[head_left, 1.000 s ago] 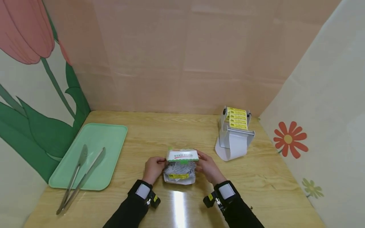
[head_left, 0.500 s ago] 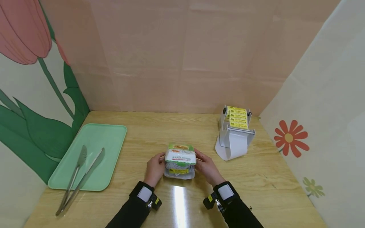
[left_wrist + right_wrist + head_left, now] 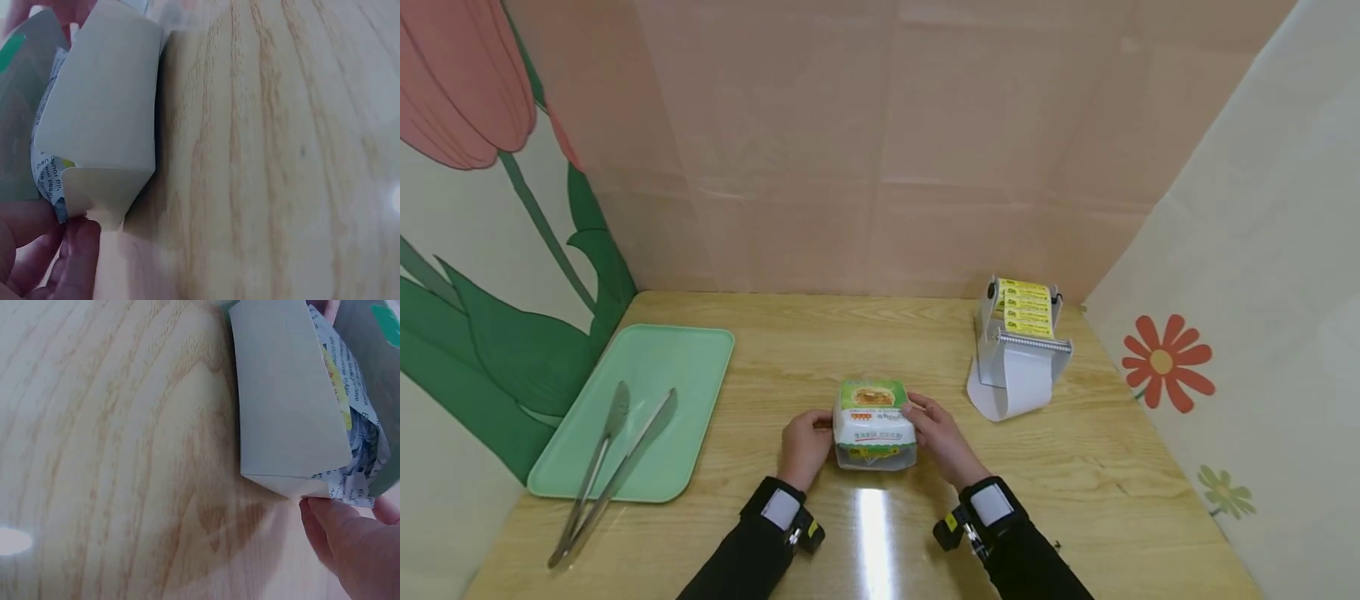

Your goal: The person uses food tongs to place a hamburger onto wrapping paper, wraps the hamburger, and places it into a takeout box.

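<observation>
A small burger box (image 3: pixel 874 423) with a green and white printed lid sits on the table in the head view, between both hands. Its lid leans down over the base. Through the gap at the front, a paper-wrapped burger (image 3: pixel 359 434) shows in the right wrist view, with a yellow sticker on the printed paper. My left hand (image 3: pixel 806 448) pinches the box's left side; in the left wrist view its thumb and fingers meet at the base's front corner (image 3: pixel 103 194). My right hand (image 3: pixel 946 440) grips the right side, with fingertips at the lid's edge and lower corner.
A mint green tray (image 3: pixel 700 367) lies at the left, with metal tongs (image 3: pixel 598 471) resting across its front edge. At the back right stands a label dispenser (image 3: pixel 1024 354) with a roll of yellow labels and a white backing strip hanging down. The wooden table (image 3: pixel 820 333) meets a covered back wall.
The box's lid has swung forward and down, so its green printed top shows and the wrapped burger is mostly covered. My right fingers have moved onto the lid's edge.
</observation>
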Available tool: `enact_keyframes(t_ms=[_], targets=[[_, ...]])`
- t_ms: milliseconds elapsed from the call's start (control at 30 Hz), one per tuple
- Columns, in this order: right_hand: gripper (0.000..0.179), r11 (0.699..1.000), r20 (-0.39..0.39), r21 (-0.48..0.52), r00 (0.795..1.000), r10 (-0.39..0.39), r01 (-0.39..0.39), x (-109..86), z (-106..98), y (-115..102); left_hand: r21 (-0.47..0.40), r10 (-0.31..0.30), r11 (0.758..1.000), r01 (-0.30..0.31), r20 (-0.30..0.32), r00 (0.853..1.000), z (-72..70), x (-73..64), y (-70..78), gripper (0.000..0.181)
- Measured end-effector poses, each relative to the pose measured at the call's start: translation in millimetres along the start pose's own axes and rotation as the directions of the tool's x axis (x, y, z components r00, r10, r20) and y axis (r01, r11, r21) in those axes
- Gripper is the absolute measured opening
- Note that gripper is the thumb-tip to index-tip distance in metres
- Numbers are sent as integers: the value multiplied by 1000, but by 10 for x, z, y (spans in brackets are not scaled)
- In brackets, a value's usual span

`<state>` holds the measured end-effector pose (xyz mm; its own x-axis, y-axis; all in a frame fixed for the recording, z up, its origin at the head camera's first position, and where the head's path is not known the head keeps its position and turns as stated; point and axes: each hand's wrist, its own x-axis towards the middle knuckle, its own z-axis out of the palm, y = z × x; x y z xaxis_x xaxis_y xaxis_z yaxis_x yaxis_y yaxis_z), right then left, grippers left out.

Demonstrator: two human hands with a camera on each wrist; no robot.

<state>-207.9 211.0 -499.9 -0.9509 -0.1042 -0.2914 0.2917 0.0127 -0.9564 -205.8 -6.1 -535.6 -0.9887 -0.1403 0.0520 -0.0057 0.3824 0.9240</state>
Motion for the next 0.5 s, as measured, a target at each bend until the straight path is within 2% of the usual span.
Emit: enact_keyframes(t_ms=[100,233,333,400,500], targets=[[59,1000,11,28,1000,-14,13,0,-1,10,-49,-19,999,19,-8,1000,20,-10,-13,12],[59,999,23,7,999,-36,36,5,-7,15,-23,-13,1000,14,14,1000,12,-33,2,13],[58,997,8,-76,1000,-28,28,-3,0,1,24,-20,1000,18,72,997,-20,-51,35,18],[58,989,-7,-146,1000,-18,16,-13,10,-17,14,-41,999,40,126,991,-43,-66,52,22],[59,976,-41,-219,999,4,-12,-35,26,-54,-30,-97,994,105,193,976,-64,-79,67,28]])
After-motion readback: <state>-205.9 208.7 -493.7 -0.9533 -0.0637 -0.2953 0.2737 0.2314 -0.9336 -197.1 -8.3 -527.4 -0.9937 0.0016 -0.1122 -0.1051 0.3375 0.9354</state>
